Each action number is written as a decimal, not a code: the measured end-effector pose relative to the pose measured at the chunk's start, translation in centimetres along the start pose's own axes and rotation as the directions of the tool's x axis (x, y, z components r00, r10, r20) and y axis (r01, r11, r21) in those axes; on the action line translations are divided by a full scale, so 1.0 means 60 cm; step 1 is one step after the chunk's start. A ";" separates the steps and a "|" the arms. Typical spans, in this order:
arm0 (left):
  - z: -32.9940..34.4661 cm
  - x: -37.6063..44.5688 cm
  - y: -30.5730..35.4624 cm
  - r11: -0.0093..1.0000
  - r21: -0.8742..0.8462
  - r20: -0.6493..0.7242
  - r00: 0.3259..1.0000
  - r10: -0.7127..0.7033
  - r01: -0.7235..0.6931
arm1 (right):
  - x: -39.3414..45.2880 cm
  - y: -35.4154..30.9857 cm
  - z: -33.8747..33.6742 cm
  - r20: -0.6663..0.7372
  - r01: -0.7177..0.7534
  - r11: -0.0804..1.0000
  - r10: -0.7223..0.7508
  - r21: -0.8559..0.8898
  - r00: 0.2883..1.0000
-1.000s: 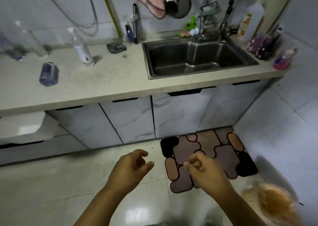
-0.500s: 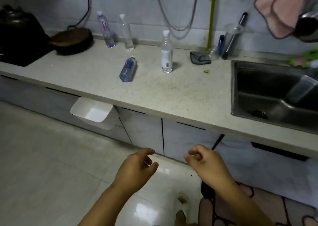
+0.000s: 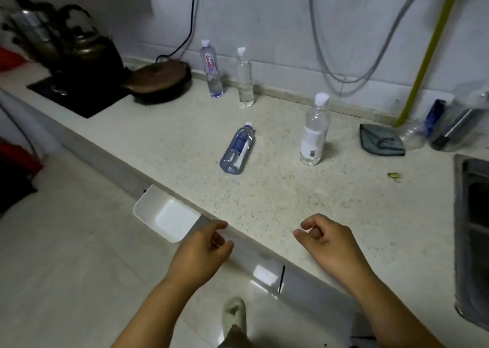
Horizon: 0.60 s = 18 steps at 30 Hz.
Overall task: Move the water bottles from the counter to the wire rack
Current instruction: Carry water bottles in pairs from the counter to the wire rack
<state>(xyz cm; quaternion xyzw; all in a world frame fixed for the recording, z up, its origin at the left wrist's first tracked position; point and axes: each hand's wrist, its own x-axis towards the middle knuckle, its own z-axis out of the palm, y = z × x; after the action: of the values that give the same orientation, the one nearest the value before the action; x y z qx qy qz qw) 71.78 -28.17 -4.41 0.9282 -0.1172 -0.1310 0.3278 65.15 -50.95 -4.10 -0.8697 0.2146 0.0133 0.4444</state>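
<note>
Left hand (image 3: 199, 252) hanging loosely curled, holding nothing, over counter's (image 3: 277, 202) front edge. Right hand (image 3: 330, 241) hovering half-closed, also empty, just inside that edge. I'm seeing four water bottles waiting: blue-label bottle (image 3: 237, 149) lying on its side mid-counter, white-label bottle (image 3: 315, 132) standing right of it, purple-label bottle (image 3: 211, 68) and clear bottle (image 3: 244, 79) standing side by side near back edge. Wire rack not in view. I'm judging the risk: lying bottle rolling toward front edge if nudged; reaching for back pair clipping upright bottles, light ones toppling.

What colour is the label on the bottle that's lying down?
Blue. The lying bottle has a blue label with a white strip, seen in the head view.
</note>
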 end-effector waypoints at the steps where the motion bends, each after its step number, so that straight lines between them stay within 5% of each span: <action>1: -0.006 0.032 -0.004 1.000 0.000 -0.010 1.000 -0.008 0.008 | 0.025 -0.005 0.000 -0.011 -0.010 1.000 0.010 -0.001 1.000; 18: -0.022 0.569 -0.005 0.954 0.238 0.277 0.954 0.115 -0.184 | 0.325 -0.087 0.030 -0.252 -0.335 0.939 0.345 0.082 0.904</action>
<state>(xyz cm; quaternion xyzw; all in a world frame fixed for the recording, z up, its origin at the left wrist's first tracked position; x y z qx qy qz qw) 104.26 -37.56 -9.31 0.9264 -0.2458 -0.2096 0.1934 85.16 -53.93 -5.35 -0.8046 0.4200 -0.0289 0.4187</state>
